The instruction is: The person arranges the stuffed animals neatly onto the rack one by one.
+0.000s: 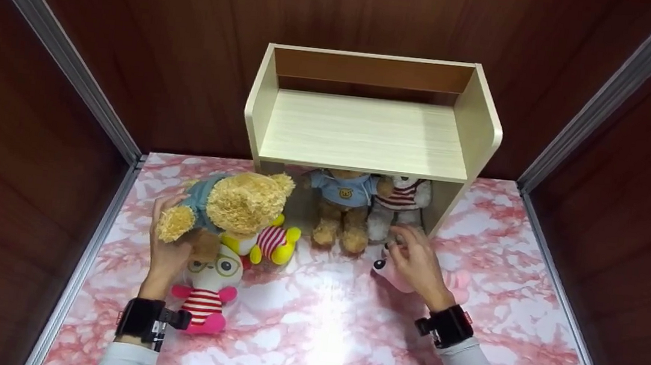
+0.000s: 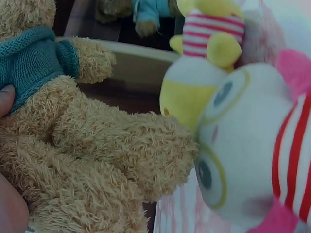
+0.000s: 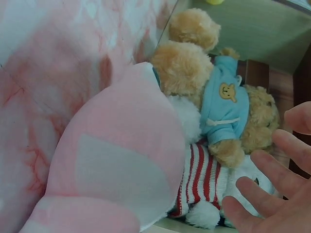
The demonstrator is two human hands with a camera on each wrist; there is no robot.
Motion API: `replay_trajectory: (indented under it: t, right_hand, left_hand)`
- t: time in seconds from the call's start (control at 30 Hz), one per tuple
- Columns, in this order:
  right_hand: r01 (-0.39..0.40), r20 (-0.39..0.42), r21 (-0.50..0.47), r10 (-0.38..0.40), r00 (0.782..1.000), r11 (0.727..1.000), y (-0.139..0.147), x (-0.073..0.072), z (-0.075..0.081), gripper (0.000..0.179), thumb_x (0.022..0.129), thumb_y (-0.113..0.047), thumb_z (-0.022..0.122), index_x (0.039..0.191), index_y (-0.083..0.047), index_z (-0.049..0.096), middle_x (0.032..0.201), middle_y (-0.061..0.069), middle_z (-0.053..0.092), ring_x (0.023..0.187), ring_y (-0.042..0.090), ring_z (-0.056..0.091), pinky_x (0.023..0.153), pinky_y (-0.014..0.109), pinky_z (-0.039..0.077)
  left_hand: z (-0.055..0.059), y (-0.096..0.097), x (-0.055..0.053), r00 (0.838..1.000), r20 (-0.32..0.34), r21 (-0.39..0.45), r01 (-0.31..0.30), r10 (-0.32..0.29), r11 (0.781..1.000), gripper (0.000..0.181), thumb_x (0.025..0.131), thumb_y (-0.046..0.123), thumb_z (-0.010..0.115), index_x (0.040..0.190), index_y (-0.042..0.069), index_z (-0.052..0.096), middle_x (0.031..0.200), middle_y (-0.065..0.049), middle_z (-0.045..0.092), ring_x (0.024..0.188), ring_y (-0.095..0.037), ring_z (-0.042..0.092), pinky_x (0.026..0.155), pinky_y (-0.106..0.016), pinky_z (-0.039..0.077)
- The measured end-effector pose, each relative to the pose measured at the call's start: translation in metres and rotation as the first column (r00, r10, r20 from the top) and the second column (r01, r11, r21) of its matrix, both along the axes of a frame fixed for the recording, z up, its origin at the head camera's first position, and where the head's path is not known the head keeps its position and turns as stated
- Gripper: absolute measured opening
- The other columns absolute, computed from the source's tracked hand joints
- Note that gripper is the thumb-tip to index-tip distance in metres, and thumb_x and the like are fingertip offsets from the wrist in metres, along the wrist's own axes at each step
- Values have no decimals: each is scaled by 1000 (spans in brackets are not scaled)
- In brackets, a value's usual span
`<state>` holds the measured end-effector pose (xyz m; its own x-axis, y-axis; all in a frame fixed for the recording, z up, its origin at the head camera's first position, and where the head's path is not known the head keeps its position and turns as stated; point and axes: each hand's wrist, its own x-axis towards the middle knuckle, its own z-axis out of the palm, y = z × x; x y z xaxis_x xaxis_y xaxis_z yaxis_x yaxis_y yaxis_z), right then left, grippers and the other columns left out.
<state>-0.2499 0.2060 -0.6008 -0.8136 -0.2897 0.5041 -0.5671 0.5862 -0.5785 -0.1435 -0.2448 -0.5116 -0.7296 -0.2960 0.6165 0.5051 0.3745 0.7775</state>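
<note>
My left hand (image 1: 166, 250) grips a shaggy tan teddy bear (image 1: 245, 201) in a teal knitted sweater, held tilted above the other toys at the left. In the left wrist view, one leg of the bear overlaps a white-headed plush (image 2: 243, 150) with ring-like glasses and red stripes. My right hand (image 1: 416, 264) is spread with nothing in its fingers, above a pink plush (image 1: 394, 274) lying before the shelf. Beyond those fingers, a brown teddy bear (image 3: 226, 102) in a blue hoodie sits beside a white plush (image 3: 204, 179) in a red-striped sweater, both inside the lower compartment.
A pale wooden shelf (image 1: 367, 132) stands against the back wall, its upper board bare. A yellow plush (image 1: 273, 243) with pink stripes lies left of its opening. Dark wood panels (image 1: 18, 174) enclose the pink marbled table (image 1: 297, 337) on the sides and back.
</note>
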Motion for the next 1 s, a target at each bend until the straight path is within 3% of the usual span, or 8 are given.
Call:
replay_trajectory:
  t: [0.27,0.4,0.47,0.53,0.6,0.63,0.83,1.0]
  right_hand:
    - [-16,-54,-27,15,998,1000,-7,5,2,35,90,0,74,125,0,69,125,19,68,114,36,63,95,50,52]
    - [-34,-89,-37,31,996,999,-11,8,5,34,91,-1,74,124,1,69,124,20,69,117,38,63,99,52,49]
    - [-38,-96,-38,34,995,999,-12,11,6,34,91,-2,74,124,2,69,125,19,68,118,37,63,100,51,49]
    - [-41,-95,-39,37,995,998,-14,13,7,35,92,-4,74,126,1,68,128,18,68,119,35,63,102,50,49]
    - [-41,-89,-30,38,995,999,-16,15,9,36,94,-8,73,128,0,68,130,16,67,118,32,63,102,48,49]
    - [-42,-84,-26,40,996,999,-17,16,10,36,95,-10,73,130,-2,67,131,14,67,119,30,63,103,47,49]
    - [-84,-49,-44,81,995,996,-25,26,17,43,96,-17,73,137,-8,65,136,9,66,120,25,64,103,44,50]
    - [-174,149,-164,198,969,971,-33,34,20,58,98,-25,71,150,-8,53,146,11,59,126,29,60,106,52,47]
  left_hand:
    - [-2,23,-2,996,-79,-86,39,-46,996,54,70,-32,55,121,-15,55,123,-3,55,120,-1,52,107,-21,40]
    - [-16,34,0,994,83,56,68,-73,996,56,74,-25,55,129,-15,51,122,-9,59,112,-6,55,102,-22,43]
    - [-21,42,3,957,289,109,-5,-27,994,48,80,-15,60,128,-13,54,115,-11,62,104,-9,56,95,-24,46]
    - [-28,51,3,880,474,107,-70,11,992,39,85,-5,64,122,-14,57,107,-12,64,99,-15,57,91,-29,47]
    - [-31,62,4,814,580,62,-97,43,993,29,88,5,66,110,-12,61,94,-13,64,91,-22,57,85,-34,48]
    - [-34,67,3,806,590,48,-93,47,995,29,88,7,67,108,-13,62,93,-15,64,92,-26,58,86,-37,49]
    - [-57,98,-3,840,542,22,-3,-9,1000,32,86,5,67,111,-14,62,98,-17,66,95,-27,59,89,-41,51]
    - [-70,120,-10,858,497,76,107,-131,991,37,85,2,71,116,-16,62,107,-24,69,103,-33,64,97,-44,51]
